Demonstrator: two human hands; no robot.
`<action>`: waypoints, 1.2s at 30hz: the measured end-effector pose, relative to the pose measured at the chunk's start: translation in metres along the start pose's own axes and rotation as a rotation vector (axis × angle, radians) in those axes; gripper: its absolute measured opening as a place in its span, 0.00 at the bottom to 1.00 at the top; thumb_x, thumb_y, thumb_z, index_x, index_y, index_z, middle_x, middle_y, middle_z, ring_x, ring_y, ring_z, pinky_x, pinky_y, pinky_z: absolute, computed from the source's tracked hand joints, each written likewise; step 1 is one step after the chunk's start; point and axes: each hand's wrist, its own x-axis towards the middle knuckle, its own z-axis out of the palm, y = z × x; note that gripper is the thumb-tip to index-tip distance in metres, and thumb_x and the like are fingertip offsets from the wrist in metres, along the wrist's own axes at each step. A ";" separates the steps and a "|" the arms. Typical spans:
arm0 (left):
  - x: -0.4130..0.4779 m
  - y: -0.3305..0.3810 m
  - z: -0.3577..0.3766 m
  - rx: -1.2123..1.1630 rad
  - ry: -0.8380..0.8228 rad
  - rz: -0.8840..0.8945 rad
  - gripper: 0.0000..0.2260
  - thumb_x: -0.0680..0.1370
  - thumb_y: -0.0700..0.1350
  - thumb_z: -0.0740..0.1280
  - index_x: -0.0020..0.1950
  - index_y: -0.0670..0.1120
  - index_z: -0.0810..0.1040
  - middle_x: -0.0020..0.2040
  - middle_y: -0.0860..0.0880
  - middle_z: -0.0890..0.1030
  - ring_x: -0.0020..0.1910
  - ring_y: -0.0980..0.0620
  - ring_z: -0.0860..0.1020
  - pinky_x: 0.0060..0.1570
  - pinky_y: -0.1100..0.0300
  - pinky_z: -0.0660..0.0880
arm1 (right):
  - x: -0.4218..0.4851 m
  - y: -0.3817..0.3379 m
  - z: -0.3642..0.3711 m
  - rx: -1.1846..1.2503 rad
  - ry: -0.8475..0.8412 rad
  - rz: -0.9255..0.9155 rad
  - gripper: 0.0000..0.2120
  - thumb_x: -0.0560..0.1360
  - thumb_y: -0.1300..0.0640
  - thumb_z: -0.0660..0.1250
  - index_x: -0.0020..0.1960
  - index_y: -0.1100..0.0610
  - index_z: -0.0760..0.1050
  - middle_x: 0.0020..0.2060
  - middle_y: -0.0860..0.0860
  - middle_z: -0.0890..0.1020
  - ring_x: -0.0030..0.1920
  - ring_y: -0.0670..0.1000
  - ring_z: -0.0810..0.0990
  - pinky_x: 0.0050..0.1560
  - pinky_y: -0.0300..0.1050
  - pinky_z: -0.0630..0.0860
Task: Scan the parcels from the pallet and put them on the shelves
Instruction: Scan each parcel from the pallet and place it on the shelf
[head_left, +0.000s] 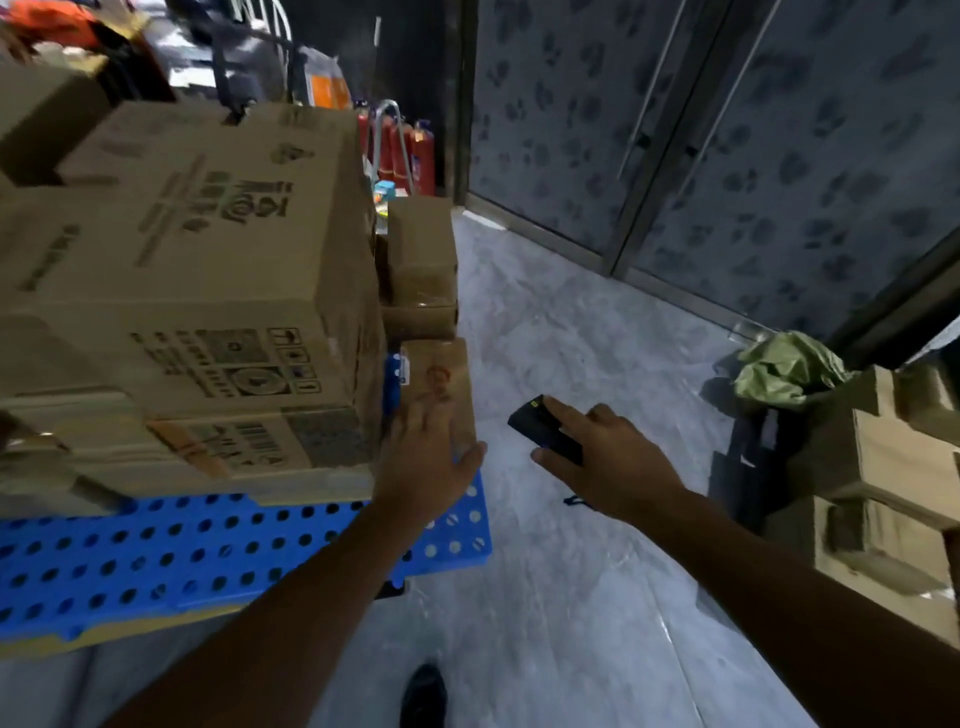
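Head camera over the blue pallet (156, 551)
Wide-angle, worn high, tilted steeply down and forward, close above the pallet's near right corner, floor (571, 364) to its right

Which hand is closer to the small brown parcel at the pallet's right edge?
Left. The left hand rests on the small parcel; the right hand, holding the scanner, is apart from it, off to its right.

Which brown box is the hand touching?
The small box with red scribbles at the right edge of the blue pallet, under the left hand. The big printed boxes beside it go untouched.
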 end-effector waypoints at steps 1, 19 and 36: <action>0.015 -0.001 0.007 0.004 -0.014 -0.035 0.34 0.80 0.62 0.66 0.81 0.47 0.63 0.78 0.43 0.65 0.77 0.42 0.63 0.76 0.46 0.61 | 0.013 0.006 0.003 0.005 -0.024 -0.008 0.34 0.75 0.29 0.58 0.77 0.36 0.52 0.55 0.53 0.73 0.53 0.57 0.76 0.49 0.55 0.79; -0.050 0.059 0.117 0.228 0.003 -0.435 0.35 0.69 0.69 0.62 0.72 0.53 0.70 0.77 0.46 0.69 0.79 0.31 0.60 0.62 0.33 0.72 | 0.114 0.072 0.014 -0.001 -0.336 -0.475 0.31 0.76 0.32 0.60 0.75 0.35 0.55 0.48 0.52 0.70 0.49 0.58 0.76 0.47 0.54 0.78; -0.051 0.048 0.080 0.049 0.233 -0.550 0.29 0.74 0.64 0.68 0.69 0.54 0.63 0.75 0.41 0.67 0.68 0.38 0.71 0.55 0.39 0.79 | 0.110 0.067 -0.002 -0.061 -0.321 -0.540 0.33 0.76 0.31 0.58 0.78 0.38 0.55 0.55 0.54 0.72 0.55 0.59 0.75 0.51 0.57 0.78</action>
